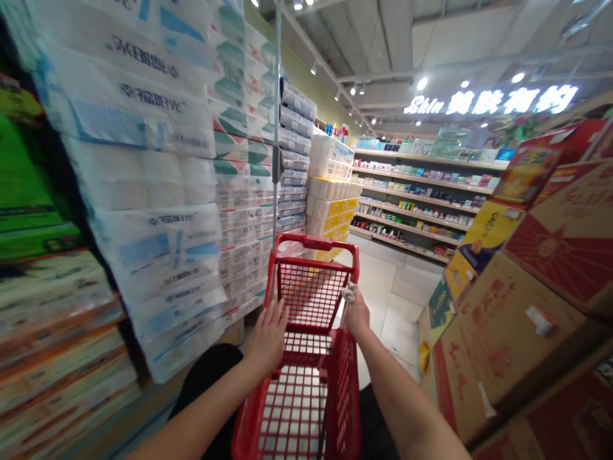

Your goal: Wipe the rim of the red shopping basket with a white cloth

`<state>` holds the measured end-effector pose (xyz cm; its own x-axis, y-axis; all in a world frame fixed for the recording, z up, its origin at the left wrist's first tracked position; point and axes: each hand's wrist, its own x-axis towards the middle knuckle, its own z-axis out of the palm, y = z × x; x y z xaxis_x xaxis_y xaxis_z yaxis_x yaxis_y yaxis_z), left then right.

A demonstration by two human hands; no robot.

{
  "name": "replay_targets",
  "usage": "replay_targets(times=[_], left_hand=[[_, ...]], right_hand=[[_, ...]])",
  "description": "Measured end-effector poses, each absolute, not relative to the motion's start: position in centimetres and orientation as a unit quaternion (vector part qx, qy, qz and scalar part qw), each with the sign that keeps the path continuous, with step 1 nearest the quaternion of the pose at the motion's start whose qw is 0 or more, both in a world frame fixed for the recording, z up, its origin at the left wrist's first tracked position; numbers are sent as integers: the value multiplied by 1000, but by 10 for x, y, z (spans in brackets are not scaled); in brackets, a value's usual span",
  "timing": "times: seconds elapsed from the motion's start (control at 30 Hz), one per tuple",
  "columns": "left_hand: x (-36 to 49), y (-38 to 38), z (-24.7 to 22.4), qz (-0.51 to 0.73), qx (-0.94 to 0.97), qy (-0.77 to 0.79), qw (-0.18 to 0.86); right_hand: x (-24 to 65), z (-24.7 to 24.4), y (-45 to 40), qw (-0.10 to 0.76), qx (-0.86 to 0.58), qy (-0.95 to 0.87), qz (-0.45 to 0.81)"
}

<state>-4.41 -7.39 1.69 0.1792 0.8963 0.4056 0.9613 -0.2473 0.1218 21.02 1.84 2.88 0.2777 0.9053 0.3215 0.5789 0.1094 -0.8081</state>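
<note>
A red plastic shopping basket (pixel 352 415) with grid walls and a raised handle frame stands upright between my legs. Fingers stretched out, my left hand (pixel 268 329) lies flat along the basket's left rim. On the opposite rim, my right hand (pixel 357 313) is closed, with a small whitish crumpled object (pixel 348 293) at its fingers. What that object is cannot be made out. Whether the right hand also grips the rim is unclear. The basket's grid bottom shows the pale floor through it.
Tall stacks of wrapped toilet paper (pixel 163 185) line the left, beside a thin metal pole (pixel 276 128). Cardboard cartons (pixel 502 326) are piled close on the right. A tiled aisle (pixel 383 281) leads to shelves of small packaged goods (pixel 421 191).
</note>
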Motion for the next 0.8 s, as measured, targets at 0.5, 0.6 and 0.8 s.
replay_targets(times=[0.5, 0.6, 0.8], left_hand=[[-35, 64, 14, -114, -691, -711, -64], [-29, 76, 12, -131, -676, -721, -77], [-18, 95, 5, -190, -635, -734, -147]], right_hand=[[201, 26, 16, 431, -623, -636, 146], [202, 25, 17, 428, -624, -638, 143], [202, 21, 20, 435, -624, -637, 128]])
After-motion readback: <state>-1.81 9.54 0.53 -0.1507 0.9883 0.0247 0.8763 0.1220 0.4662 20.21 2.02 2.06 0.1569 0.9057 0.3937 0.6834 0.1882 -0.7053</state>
